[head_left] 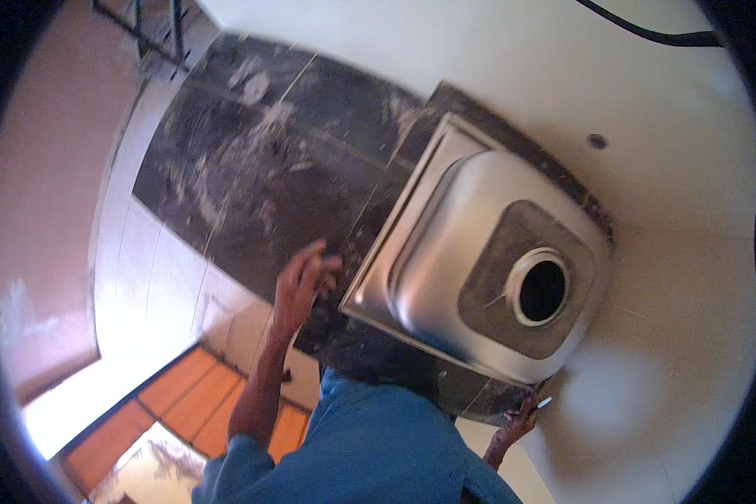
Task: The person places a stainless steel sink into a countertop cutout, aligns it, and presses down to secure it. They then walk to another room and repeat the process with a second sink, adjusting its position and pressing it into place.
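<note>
A stainless steel sink (433, 302) lies bowl-up-side down on a dusty dark tiled counter (227, 151), its round drain hole (542, 292) on top. My left hand (302, 281) hovers at the counter's front part beside the sink's left corner, fingers apart and slightly bent, nothing visible in it. At the lower right, by the counter edge and the sink's near right corner, my right hand (517, 420) grips a thin white pen-like object (543, 403); what exactly it is cannot be made out.
A white wall (647, 126) with a small round hole (596, 141) runs behind and right of the counter. A black cable (664, 35) crosses the top right. A dark metal frame (172, 38) stands at the top left. Orange panels (181, 378) show at the lower left.
</note>
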The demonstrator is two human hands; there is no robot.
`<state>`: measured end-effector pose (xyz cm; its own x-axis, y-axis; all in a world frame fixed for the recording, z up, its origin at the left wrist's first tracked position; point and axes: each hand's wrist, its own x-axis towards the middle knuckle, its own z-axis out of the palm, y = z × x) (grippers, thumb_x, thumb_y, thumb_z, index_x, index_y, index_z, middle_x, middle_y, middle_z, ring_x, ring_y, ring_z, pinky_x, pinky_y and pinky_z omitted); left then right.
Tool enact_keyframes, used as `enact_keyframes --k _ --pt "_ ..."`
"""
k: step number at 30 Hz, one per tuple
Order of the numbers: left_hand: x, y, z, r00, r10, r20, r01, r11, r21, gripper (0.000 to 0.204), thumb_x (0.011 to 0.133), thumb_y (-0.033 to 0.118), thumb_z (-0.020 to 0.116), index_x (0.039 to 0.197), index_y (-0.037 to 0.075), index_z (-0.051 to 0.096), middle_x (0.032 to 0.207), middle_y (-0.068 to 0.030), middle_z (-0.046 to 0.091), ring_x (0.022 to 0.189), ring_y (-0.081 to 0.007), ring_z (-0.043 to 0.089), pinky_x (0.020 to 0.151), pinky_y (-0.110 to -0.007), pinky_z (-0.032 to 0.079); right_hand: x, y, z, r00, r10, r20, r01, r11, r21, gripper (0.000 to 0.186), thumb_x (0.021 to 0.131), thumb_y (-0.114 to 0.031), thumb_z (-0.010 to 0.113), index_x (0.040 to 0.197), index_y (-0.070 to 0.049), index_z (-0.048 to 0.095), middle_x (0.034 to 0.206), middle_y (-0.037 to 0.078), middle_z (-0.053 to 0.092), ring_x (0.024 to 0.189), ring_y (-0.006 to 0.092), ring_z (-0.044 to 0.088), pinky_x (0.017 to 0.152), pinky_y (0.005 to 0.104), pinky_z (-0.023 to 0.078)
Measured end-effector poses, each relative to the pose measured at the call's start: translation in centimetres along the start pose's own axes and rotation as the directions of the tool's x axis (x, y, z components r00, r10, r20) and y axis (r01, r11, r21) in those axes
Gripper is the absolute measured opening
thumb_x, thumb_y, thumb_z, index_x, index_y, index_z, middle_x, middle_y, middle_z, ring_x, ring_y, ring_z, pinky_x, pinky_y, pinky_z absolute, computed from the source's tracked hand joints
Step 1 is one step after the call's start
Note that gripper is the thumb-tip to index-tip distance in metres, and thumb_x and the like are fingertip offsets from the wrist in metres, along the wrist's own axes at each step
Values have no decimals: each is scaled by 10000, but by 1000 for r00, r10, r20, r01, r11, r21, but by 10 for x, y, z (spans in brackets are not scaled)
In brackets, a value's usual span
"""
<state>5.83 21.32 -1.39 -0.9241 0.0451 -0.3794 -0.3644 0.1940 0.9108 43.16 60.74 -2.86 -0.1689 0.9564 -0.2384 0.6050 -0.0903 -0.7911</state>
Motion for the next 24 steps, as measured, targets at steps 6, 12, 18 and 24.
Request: enact_keyframes --k 6,12,18,24 --pt "67 38 -3 985 169 28 -171 984 60 363 1045 283 511 1248 9 634 1139 -114 702 995 -171 659 879 -309 524 47 69 -30 816 -524 245 579 735 -353 365 986 -324 581 1205 -36 618 1025 187 646 802 326 635 647 433 514" --pt "123 58 58 868 425 256 -489 820 297 379 976 298 580 1214 13 656 1164 -190 676 1032 -344 665 914 -401 506 38 31 -10 946 -317 65 323 918 -230 393 950 -377 646 1016 11 657 901 31 602 805 164 525 759 310 419" --pt "131 70 91 845 474 246 -532 786 315 337 955 249 586 1189 22 669 1106 -190 693 1028 -345 671 917 -403 511 10 -20 16 989 -146 -13 145 987 -63 419 918 -400 698 987 10 647 900 33 596 828 172 535 752 324 445" --pt "128 64 58 915 330 233 -380 899 219 386 948 253 620 1266 35 633 1136 -162 684 1035 -262 667 928 -376 504 20 -9 7 999 -22 28 26 987 -160 434 913 -391 703 1033 23 654 965 85 628 854 193 555 777 338 463"
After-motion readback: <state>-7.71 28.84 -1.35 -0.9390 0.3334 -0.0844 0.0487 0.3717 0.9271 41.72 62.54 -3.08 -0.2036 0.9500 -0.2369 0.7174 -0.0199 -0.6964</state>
